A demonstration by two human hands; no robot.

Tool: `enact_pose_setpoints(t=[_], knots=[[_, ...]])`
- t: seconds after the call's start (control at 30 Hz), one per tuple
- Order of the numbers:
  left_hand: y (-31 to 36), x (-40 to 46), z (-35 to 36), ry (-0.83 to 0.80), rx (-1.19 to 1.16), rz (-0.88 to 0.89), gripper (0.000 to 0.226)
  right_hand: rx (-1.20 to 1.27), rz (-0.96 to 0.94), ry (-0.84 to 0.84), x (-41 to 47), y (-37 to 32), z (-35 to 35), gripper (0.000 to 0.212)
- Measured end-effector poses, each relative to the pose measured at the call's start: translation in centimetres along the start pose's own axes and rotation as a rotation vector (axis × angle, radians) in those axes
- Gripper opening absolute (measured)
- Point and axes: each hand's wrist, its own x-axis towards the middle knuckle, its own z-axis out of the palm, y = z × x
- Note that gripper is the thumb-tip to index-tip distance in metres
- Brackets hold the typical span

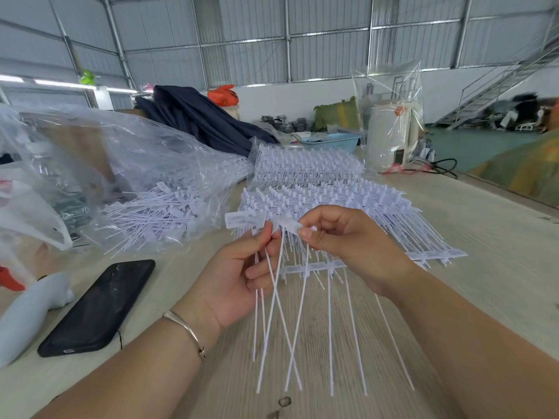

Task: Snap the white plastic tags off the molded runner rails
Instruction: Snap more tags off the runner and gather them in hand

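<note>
My left hand grips loose thin white plastic tag strips, tails hanging over the pale wooden table. My right hand pinches one flat white tag head. Stacked white molded runner rails lie just behind; black phone left.

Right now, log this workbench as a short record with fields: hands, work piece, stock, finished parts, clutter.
left hand: left hand grips a bunch of thin white plastic tag tails
right hand: right hand pinches a flat white tag head
stock: stacked white molded runner rails behind the hands
finished parts: loose white tags in a clear plastic bag, left
clutter: black phone lying flat, left of the forearm; pale blue plastic basket far back
surface: light wood-grain table
</note>
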Motion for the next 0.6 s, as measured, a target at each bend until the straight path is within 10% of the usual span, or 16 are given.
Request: enact_pose_setpoints(t=[0.6], knots=[[0.1,-0.53,0.15,-0.163,0.313,-0.133,0.036,0.093,-0.031,-0.135,-0.31,-0.56,0.5,0.028]])
